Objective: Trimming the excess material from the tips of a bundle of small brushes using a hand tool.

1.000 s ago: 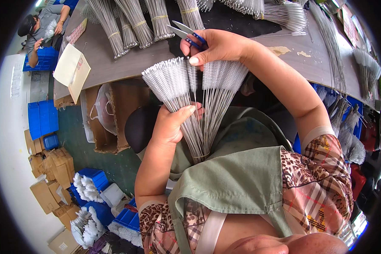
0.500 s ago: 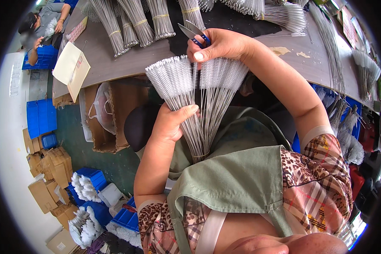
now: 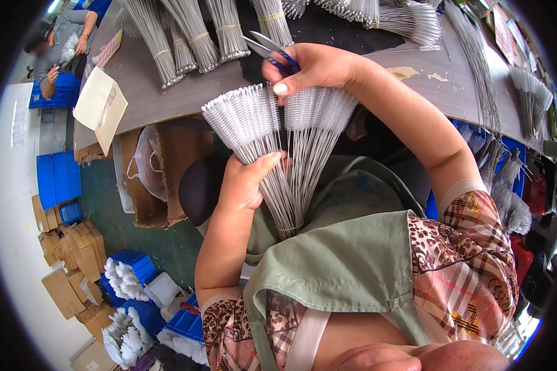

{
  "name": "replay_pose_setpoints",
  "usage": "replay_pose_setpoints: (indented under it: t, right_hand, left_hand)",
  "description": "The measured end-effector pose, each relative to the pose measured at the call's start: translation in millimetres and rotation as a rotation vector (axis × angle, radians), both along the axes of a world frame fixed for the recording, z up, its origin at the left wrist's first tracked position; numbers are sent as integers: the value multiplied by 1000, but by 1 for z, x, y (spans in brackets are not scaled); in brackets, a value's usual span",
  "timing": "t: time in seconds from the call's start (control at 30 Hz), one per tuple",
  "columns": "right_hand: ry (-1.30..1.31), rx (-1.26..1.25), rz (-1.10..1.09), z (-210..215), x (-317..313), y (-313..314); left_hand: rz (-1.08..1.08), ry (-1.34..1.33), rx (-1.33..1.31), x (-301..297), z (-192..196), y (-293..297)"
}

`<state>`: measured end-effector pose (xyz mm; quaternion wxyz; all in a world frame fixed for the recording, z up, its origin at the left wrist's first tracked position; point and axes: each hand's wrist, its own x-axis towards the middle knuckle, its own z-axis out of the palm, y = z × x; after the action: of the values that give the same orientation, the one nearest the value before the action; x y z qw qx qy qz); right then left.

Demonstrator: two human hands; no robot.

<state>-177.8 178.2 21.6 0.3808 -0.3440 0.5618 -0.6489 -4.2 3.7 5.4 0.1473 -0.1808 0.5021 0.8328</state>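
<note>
A fanned bundle of thin bottle brushes (image 3: 244, 120), with white bristle heads up and twisted wire stems below, stands over my lap. My left hand (image 3: 249, 179) is closed round its stems on the left side, thumb across the front. A dark gap splits the white heads into two groups. A band ties the stems together near their lower ends. My right hand (image 3: 306, 69) grips small blue-handled scissors (image 3: 263, 44), blades apart and pointing up and left. Its thumb and fingertips are at the brush tips, beside the gap.
Several tied brush bundles (image 3: 198, 40) lie on the grey table (image 3: 161, 99) ahead. An open notebook (image 3: 102, 105) sits at its left edge, near another person (image 3: 68, 46). Below are a cardboard box (image 3: 182, 161) and, at the left, blue crates (image 3: 59, 176). Loose wires (image 3: 476, 68) lie at right.
My right hand and the scissors have shifted slightly left. A single brush that stood in the gap no longer shows apart there. My left hand keeps its grip on the stems.
</note>
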Motion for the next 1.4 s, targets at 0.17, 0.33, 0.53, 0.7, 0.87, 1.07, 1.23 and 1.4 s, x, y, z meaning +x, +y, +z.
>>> replay_pose_setpoints:
  t: [0.17, 0.33, 0.53, 0.7, 0.87, 1.07, 1.23, 1.4]
  right_hand:
    - [-41, -20, 34, -5, -9, 4]
    - [24, -74, 122, -5, -10, 1]
    - [87, 75, 25, 1, -8, 10]
    - [84, 43, 21, 5, -4, 10]
    - [-58, -59, 87, 5, -1, 7]
    - [216, -93, 86, 7, -3, 1]
    - [13, -108, 112, 14, -13, 35]
    - [-98, -16, 44, 10, -12, 25]
  left_hand:
    - [-10, 5, -12, -1, -4, -3]
    - [-1, 5, -16, -1, -2, 1]
    - [-55, 59, -113, 2, -10, -1]
    - [-9, 38, -60, 5, -6, 5]
    - [-24, 47, 27, 3, -9, 5]
    - [-9, 44, 27, 7, 8, 10]
    - [-38, 39, 15, -15, 0, 19]
    - [-13, 3, 16, -16, -4, 16]
